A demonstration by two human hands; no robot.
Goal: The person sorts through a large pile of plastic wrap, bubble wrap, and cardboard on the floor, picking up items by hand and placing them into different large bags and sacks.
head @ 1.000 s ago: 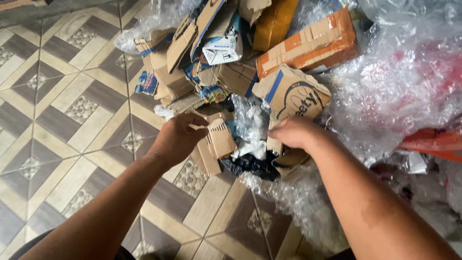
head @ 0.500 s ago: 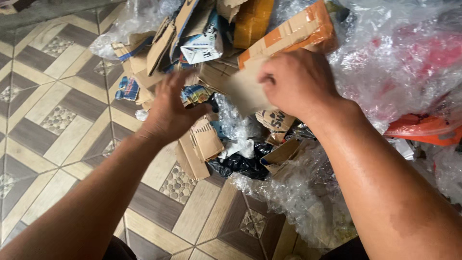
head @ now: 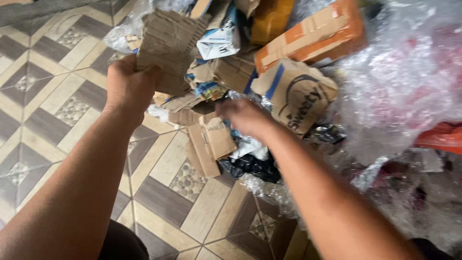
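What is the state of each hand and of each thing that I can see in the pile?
left hand: shut on the torn cardboard piece, lifted
torn cardboard piece: held up, ragged edges
right hand: blurred, low over the pile, grip unclear
printed cardboard flap: bent, lying on the pile
orange taped box: crushed
bubble wrap: crumpled heap
black plastic bag: crumpled on the tiled floor

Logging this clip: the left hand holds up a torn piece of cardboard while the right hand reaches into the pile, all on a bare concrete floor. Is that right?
Not quite. The floor is patterned tile, not bare concrete, as the head view shows. The rest stands: the left hand holds up a torn piece of cardboard and the right hand reaches into the pile.
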